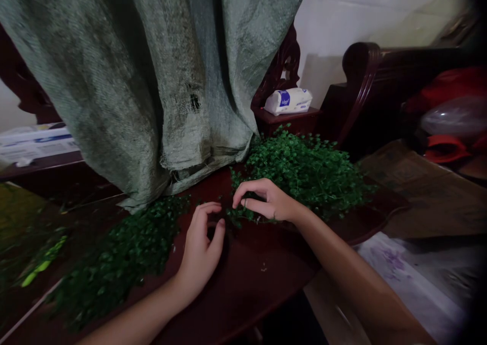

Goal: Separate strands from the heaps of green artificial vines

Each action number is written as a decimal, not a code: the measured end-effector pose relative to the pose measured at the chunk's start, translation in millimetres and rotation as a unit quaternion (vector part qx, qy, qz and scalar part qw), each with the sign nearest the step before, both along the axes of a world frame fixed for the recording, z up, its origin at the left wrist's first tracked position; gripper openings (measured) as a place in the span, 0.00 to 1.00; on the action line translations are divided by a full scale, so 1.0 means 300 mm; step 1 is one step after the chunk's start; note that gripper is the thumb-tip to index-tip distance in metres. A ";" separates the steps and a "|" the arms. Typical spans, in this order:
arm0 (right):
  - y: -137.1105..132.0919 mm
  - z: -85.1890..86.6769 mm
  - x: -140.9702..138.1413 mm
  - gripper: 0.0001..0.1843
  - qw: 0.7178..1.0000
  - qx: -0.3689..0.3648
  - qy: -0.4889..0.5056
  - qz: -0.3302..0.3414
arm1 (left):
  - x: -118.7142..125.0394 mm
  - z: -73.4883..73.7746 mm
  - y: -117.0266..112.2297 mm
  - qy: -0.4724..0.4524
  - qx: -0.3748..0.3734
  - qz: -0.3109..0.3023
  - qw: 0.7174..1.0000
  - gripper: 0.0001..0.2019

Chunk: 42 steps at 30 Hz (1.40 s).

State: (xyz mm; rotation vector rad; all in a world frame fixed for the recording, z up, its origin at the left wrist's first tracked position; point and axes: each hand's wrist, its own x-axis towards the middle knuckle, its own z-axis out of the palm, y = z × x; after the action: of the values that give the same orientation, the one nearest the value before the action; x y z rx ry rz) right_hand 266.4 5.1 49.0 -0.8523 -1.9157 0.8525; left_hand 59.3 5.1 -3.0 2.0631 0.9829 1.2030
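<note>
My left hand (201, 246) hovers low over the dark red wooden table (258, 274), fingers bent and thumb apart, with nothing visible in it. Just right of it, my right hand (268, 200) has its thumb and fingers curled together around a thin green sprig (236, 218) whose leaves hang below the fingertips. Behind and beside that hand spreads a large heap of leafy greens (304, 167). A second, darker pile of leafy greens (125, 259) lies left of my left hand.
A grey-green woven sack (186, 81) with a small hole stands at the table's back. Tissue packs (291, 101) rest on a wooden ledge. Flattened cardboard (422, 193) and a white plastic bag (411, 274) lie at right. A yellow-green object (45, 264) sits at far left.
</note>
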 end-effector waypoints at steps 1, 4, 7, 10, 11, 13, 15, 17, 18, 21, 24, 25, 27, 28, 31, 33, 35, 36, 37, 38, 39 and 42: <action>0.002 0.000 0.001 0.09 1.000 -0.005 0.017 -0.003 | 0.001 -0.003 0.000 -0.007 -0.022 -0.011 1.000 0.10; 0.006 0.002 0.003 0.08 0.997 -0.014 0.072 -0.008 | 0.002 -0.014 0.001 0.005 -0.056 -0.046 0.997 0.16; 0.008 0.005 0.003 0.06 0.995 -0.028 0.097 -0.010 | 0.003 -0.020 -0.002 0.040 -0.037 -0.043 0.998 0.15; 0.007 0.006 0.002 0.05 0.994 -0.044 0.098 -0.016 | 0.003 -0.016 -0.006 0.042 -0.031 -0.035 0.998 0.14; 0.008 0.006 0.001 0.05 0.994 -0.045 0.096 -0.020 | 0.004 -0.011 -0.007 0.039 -0.030 -0.035 0.998 0.15; 0.009 0.005 0.000 0.05 0.995 -0.044 0.088 -0.029 | 0.004 0.002 -0.008 0.046 -0.018 -0.042 0.998 0.13; 0.011 0.003 0.000 0.06 0.996 -0.038 0.078 -0.028 | 0.004 0.018 -0.008 0.058 0.002 -0.051 0.997 0.06; 0.015 0.002 0.002 0.08 0.996 -0.031 0.077 -0.011 | 0.003 0.030 -0.009 0.057 0.013 -0.054 0.997 0.03; 0.016 0.001 0.004 0.09 0.996 -0.030 0.081 0.002 | 0.002 0.034 -0.010 0.049 0.010 -0.056 0.997 0.05; 0.017 0.006 0.012 0.10 0.993 -0.041 0.103 0.037 | 0.002 0.038 -0.018 0.002 -0.038 -0.073 0.997 0.07; 0.007 0.018 0.019 0.07 0.989 -0.072 0.115 0.057 | 0.002 0.032 -0.027 -0.044 -0.107 -0.083 0.990 0.06; 0.001 0.023 0.020 0.07 0.989 -0.089 0.100 0.056 | 0.001 0.029 -0.029 -0.050 -0.115 -0.078 0.989 0.05; -0.010 0.031 0.016 0.08 0.990 -0.123 0.040 0.052 | 0.000 0.022 -0.029 -0.050 -0.099 -0.056 0.992 0.05; -0.014 0.032 0.011 0.10 0.990 -0.132 0.000 0.054 | -0.001 0.018 -0.028 -0.045 -0.087 -0.044 0.994 0.05; -0.015 0.018 -0.006 0.16 0.980 -0.120 -0.140 0.076 | -0.002 0.007 -0.021 -0.022 -0.066 -0.022 0.997 0.04; -0.008 -0.002 -0.015 0.19 0.968 -0.091 -0.218 0.081 | -0.001 0.002 -0.018 -0.006 -0.059 -0.025 0.998 0.03; 0.003 -0.023 -0.020 0.20 0.962 -0.063 -0.252 0.085 | 0.001 0.001 -0.016 0.008 -0.037 -0.047 0.998 0.04; 0.007 -0.031 -0.020 0.20 0.962 -0.051 -0.250 0.093 | 0.002 0.002 -0.016 0.014 -0.025 -0.062 0.998 0.03; 0.010 -0.036 -0.018 0.18 0.965 -0.040 -0.240 0.103 | 0.002 0.003 -0.016 0.017 -0.013 -0.073 0.997 0.02; 0.012 -0.039 -0.016 0.17 0.967 -0.030 -0.226 0.113 | 0.002 0.005 -0.017 0.019 -0.004 -0.080 0.997 0.02; 0.013 -0.040 -0.014 0.15 0.970 -0.021 -0.211 0.121 | 0.002 0.006 -0.017 0.018 0.001 -0.080 0.997 0.02; 0.010 -0.036 -0.007 0.09 0.975 0.005 -0.188 0.115 | 0.001 0.010 -0.020 0.012 0.001 -0.071 0.997 0.04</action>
State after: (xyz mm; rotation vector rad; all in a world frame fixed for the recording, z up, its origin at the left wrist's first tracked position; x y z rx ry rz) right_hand 264.3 8.2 38.3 -0.8412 -2.3851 0.8622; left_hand 59.5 -1.0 -0.1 2.1145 0.8311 1.1104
